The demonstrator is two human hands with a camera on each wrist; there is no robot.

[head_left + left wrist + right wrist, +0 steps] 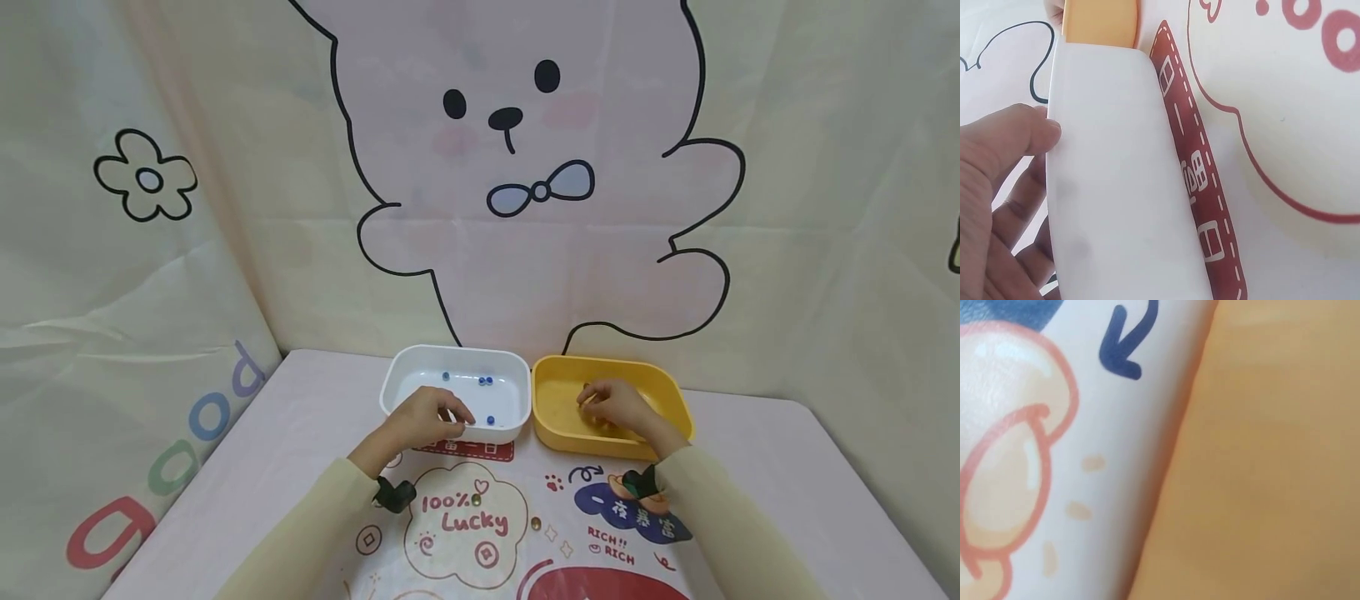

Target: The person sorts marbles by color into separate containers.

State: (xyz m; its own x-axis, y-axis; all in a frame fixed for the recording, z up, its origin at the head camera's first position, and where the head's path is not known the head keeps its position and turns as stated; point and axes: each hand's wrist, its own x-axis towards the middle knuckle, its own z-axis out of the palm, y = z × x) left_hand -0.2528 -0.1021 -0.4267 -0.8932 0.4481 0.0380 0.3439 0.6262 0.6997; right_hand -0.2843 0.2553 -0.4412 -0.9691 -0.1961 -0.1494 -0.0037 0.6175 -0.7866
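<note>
Over the near rim of a white tray (457,354), my left hand (423,417) reaches in with loosely bent fingers. Its thumb and index finger stand apart, with nothing visible between them. Close to its fingertips lies a blue bead (491,420); further back in the tray sit a pair of blue beads (485,381) and a teal bead (446,376). In the left wrist view the thumb (1044,134) is right at the rim. My right hand (618,404) dips into a yellow tray (660,377), fingers bent downward; I cannot tell whether they hold anything. The right wrist view shows only the tray's outer wall.
Two gold-green beads, one on the "Lucky" print (476,500) and one beside it (536,523), lie on the printed tablecloth (337,383) in front of the trays. Both trays stand side by side near the back edge. A bear-print curtain (525,267) hangs behind.
</note>
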